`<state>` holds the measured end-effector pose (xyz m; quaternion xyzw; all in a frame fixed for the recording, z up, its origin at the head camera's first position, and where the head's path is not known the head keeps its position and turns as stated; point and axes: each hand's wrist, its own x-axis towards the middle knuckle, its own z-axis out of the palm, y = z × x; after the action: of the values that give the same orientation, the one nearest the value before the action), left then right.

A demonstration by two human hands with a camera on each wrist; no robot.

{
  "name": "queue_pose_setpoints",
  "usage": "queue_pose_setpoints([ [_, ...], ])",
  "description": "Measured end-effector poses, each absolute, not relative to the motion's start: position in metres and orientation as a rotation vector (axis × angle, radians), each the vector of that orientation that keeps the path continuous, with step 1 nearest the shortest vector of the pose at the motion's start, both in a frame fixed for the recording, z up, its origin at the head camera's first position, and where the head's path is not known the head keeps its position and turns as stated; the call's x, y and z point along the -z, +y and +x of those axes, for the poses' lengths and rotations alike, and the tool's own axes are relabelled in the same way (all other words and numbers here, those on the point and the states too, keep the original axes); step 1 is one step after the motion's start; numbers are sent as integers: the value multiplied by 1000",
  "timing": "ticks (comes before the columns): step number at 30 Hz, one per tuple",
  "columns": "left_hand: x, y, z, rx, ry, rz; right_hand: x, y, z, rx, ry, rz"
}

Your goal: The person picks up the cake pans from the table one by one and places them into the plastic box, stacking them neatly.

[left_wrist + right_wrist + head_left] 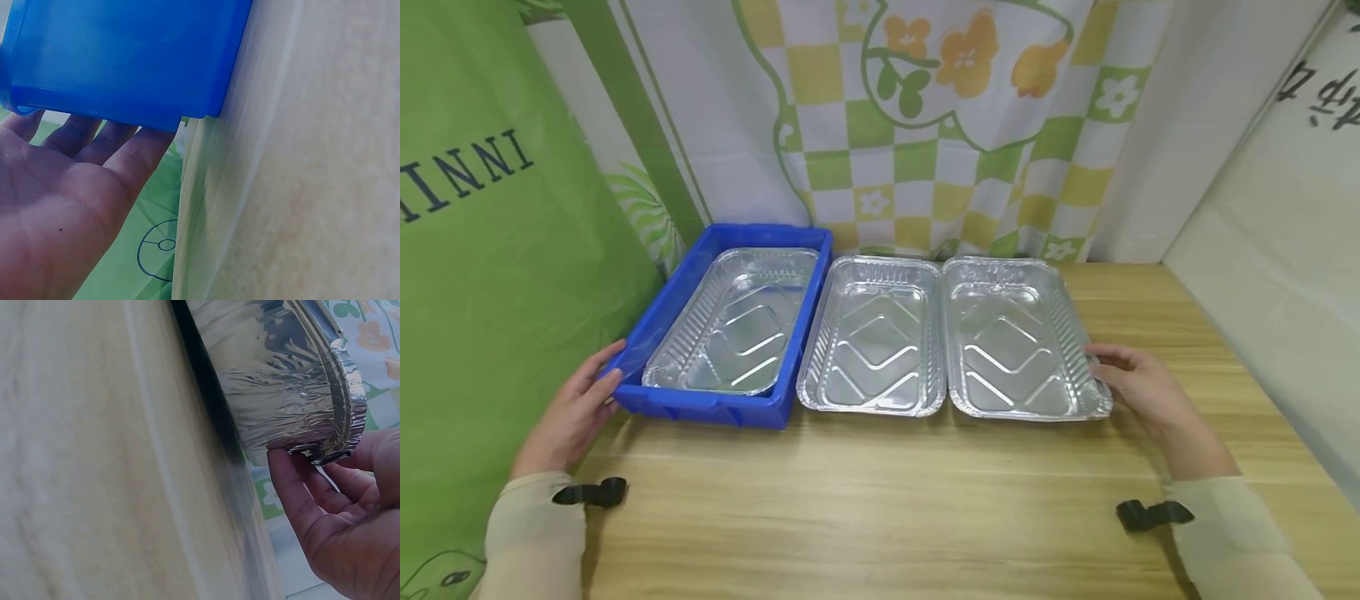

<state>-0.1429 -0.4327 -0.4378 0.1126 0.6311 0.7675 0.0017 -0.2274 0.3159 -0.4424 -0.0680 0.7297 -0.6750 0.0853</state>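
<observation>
A blue plastic bin (700,407) stands on the left, with a rectangular foil tray (748,325) lying inside it. To its right, a middle foil tray (880,333) and a right foil tray (1011,342) stand side by side, rims touching or nearly so. My left hand (568,412) rests against the bin's front left corner; its fingers (134,156) lie extended along the bin's outer wall. At the right tray's outer side, my right hand (1146,392) touches the crinkled wall below the rim with its fingertips (281,465). Neither hand wraps round its container.
Everything stands on a wood-grain table (880,500). A patterned curtain (895,167) hangs close behind the trays. Green cloth (512,250) borders the left side, and a pale sheet (1277,217) with dark writing borders the right.
</observation>
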Motion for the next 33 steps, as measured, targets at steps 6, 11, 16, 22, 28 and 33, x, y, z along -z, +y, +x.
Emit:
queue_pose_setpoints([
  [6, 438, -431, -145, -2410, 1987, 352, 438, 318, -226, 2050, 2142, -193],
  [11, 438, -430, -146, -2407, 1989, 357, 434, 318, -225, 2082, 2114, -163],
  [16, 438, -431, -145, -2409, 1977, 367, 431, 317, -223, 2120, 2081, -153],
  [22, 439, -433, -144, -2413, 1962, 394, 429, 315, -222, 2158, 2068, -180],
  [28, 438, -432, -144, -2415, 1949, 412, 426, 312, -221, 2159, 2089, -192],
  [33, 437, -431, -143, -2423, 1939, 414, 420, 310, -220, 2158, 2099, -185],
])
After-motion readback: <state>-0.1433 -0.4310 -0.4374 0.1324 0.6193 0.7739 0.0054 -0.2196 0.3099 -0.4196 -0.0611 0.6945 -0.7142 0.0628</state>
